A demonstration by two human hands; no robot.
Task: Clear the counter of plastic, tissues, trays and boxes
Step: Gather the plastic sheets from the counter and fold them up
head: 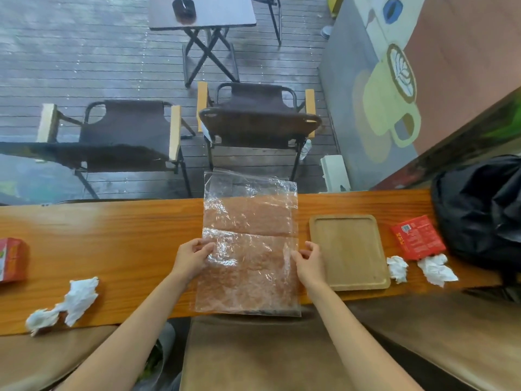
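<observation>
A large clear plastic sheet (248,221) lies across the wooden counter (127,235), overhanging both its far and near edges. My left hand (191,259) pinches the sheet's left edge and my right hand (310,262) pinches its right edge. A wooden tray (351,251) sits just right of the sheet. A red box (417,237) lies further right, with two crumpled tissues (397,268) (435,268) in front of it. Another crumpled tissue (66,304) lies near the left front edge. A second red box (12,259) stands at the far left.
A black bag (479,210) rests on the counter's right end. Beyond the counter stand two dark folding chairs (132,134) (256,119) and a small table (203,12) on a wet deck. A brown seat (253,354) is below me.
</observation>
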